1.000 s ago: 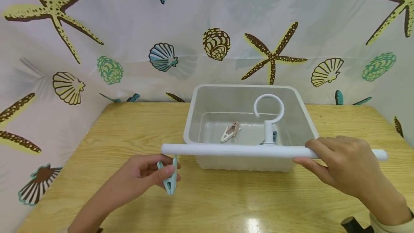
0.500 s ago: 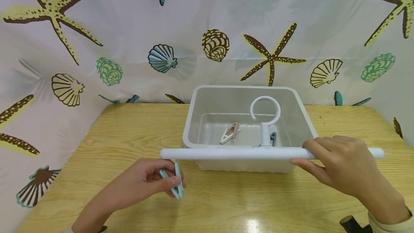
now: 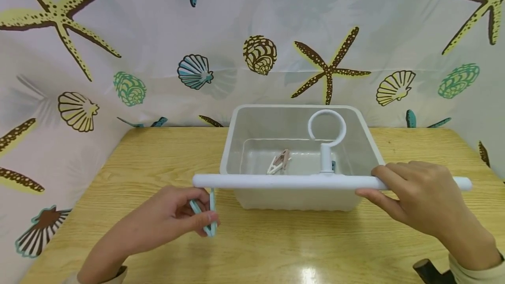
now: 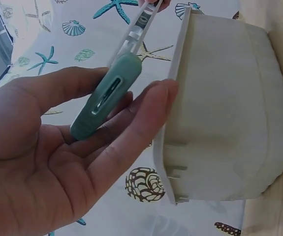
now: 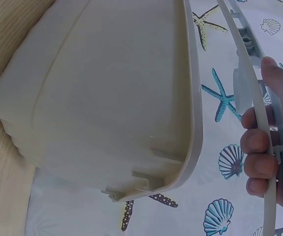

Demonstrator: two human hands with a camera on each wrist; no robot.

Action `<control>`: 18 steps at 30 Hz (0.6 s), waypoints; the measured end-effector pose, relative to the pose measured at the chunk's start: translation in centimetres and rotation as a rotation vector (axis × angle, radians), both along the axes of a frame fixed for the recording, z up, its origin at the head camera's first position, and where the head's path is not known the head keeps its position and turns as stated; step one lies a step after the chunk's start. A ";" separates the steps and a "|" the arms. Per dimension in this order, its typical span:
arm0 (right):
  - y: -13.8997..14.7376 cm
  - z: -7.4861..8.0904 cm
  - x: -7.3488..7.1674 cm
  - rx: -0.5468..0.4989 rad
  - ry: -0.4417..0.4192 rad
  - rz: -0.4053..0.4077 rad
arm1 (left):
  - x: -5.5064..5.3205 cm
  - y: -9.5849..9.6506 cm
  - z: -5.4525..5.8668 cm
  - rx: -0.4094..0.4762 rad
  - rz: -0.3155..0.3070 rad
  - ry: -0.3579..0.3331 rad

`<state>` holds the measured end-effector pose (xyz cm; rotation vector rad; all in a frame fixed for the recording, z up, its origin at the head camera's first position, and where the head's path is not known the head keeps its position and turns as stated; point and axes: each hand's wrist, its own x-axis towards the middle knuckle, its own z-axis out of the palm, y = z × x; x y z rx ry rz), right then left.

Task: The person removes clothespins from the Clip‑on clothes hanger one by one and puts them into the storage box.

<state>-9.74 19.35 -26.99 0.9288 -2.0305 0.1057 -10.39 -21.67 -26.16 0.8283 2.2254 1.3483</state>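
Note:
My left hand [image 3: 169, 216] pinches a light teal clothespin [image 3: 210, 230] between thumb and fingers. One end of the clothespin comes up right beneath the left end of a white plastic clothes hanger [image 3: 276, 182]. My right hand [image 3: 422, 196] grips the hanger near its other end, fingers over the bar and thumb on the near side. The hanger is held level, its round hook [image 3: 344, 130] pointing away and up. In the left wrist view the teal clothespin [image 4: 124, 73] overlaps the hanger's ribbed underside [image 4: 140, 27]. The right wrist view has fingers [image 5: 259, 164] curled round the hanger.
Behind and below the hanger stands an off-white plastic bin [image 3: 296, 106]. Inside lie a white clothespin [image 3: 273, 168], a pinkish-brown one [image 3: 286, 157] and a blue-grey one [image 3: 333, 165], partly hidden by the hanger. A seashell-print cloth [image 3: 229, 16] surrounds the wooden table [image 3: 165, 152].
The hanger dipped slightly, then rose again. My left hand shifted a little right and back left with the clothespin. Both hands keep their holds.

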 end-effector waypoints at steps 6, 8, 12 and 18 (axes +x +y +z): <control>0.2 0.1 -0.1 -0.006 0.011 -0.029 | -0.1 0.6 0.3 0.043 0.065 -0.048; 0.3 0.1 -0.1 -0.004 0.013 -0.041 | -0.2 0.9 -0.2 0.107 0.082 -0.105; 0.5 0.2 -0.1 -0.001 0.013 -0.055 | -0.6 0.8 -1.3 0.240 0.107 -0.206; 1.0 0.6 0.0 -0.016 0.003 -0.081 | -1.0 0.3 -2.4 0.412 0.117 -0.243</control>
